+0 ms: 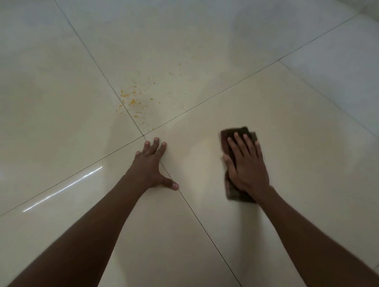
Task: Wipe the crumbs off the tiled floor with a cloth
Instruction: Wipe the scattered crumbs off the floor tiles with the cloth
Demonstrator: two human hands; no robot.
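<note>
We pressed our flat right hand (246,164) on the folded dark-brown cloth (238,162); our open left hand (153,166) braced on the glossy cream tiled floor (294,118). Orange crumbs (133,98) lay unwiped ahead-left; next, a sweep toward them.

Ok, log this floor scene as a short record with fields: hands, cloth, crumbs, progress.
left hand: flat on the tiled floor, fingers spread
right hand: pressing flat on the cloth
cloth: dark, folded, on the near right tile
crumbs: orange, scattered ahead of left hand, along a grout line
progress: cloth apart from crumbs, none wiped yet
</note>
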